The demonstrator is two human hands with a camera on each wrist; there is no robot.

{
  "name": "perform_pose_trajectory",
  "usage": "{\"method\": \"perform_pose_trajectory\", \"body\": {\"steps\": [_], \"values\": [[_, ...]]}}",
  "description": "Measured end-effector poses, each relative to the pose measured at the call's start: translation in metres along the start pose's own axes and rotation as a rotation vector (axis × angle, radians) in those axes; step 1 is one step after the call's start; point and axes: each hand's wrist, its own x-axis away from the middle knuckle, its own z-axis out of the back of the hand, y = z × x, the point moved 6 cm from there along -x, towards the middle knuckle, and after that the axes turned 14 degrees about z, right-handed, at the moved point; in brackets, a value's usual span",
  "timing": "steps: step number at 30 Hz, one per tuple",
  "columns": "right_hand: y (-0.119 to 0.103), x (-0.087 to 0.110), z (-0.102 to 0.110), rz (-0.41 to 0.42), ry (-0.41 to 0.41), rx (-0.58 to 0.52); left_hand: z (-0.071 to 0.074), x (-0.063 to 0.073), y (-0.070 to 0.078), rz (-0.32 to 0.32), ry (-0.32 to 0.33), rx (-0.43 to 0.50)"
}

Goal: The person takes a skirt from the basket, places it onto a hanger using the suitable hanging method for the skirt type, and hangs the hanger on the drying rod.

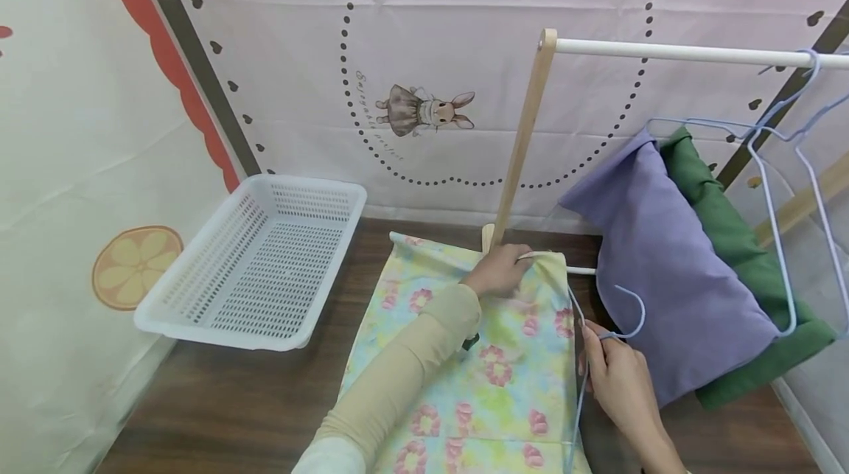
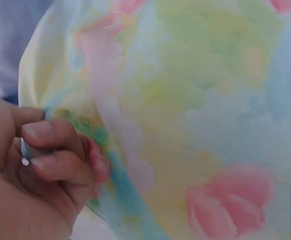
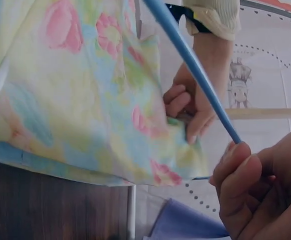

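A floral cloth (image 1: pixel 497 363) in yellow, blue and pink spreads before me in the head view. My left hand (image 1: pixel 499 271) pinches its top edge near the upper right corner; in the left wrist view the fingers (image 2: pixel 60 135) curl round the bunched fabric. My right hand (image 1: pixel 617 374) grips a blue clothes hanger (image 1: pixel 626 334) near the base of its hook. One arm of that hanger runs along the cloth's right edge, partly hidden by it. In the right wrist view, the hanger's blue bar (image 3: pixel 200 75) crosses in front of the cloth and meets my right fingertips (image 3: pixel 238 155).
A white plastic basket (image 1: pixel 325 297) sits at the left. At the right stands a rack with a wooden post (image 1: pixel 524 142) and white rail (image 1: pixel 663 51). Blue hangers (image 1: pixel 763 157) hang from it, with purple cloth (image 1: pixel 663 267) and green cloth (image 1: pixel 723 231) on the right.
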Motion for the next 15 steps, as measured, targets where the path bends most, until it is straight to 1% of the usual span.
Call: {"method": "perform_pose_trajectory", "body": {"steps": [1,4,6,9,12,13,15], "values": [[-0.001,0.000,0.001,0.003,0.011,-0.002,-0.002,0.000,0.000,0.004,-0.003,-0.013],[-0.004,0.000,0.003,0.013,0.048,0.000,-0.008,-0.002,-0.002,0.029,0.039,-0.129],[-0.006,0.001,0.004,0.035,0.072,0.002,-0.015,-0.005,-0.004,0.043,0.054,-0.195],[-0.011,0.002,0.005,0.073,0.100,0.012,-0.024,-0.012,-0.009,0.038,0.103,-0.279],[-0.015,0.004,0.006,0.106,0.114,0.035,-0.029,-0.016,-0.009,0.022,0.178,-0.301],[-0.016,0.004,0.006,0.112,0.107,0.045,-0.029,-0.017,-0.010,0.018,0.204,-0.291],[-0.017,0.005,0.004,0.125,0.091,0.061,-0.029,-0.016,-0.010,0.013,0.226,-0.247]]}}
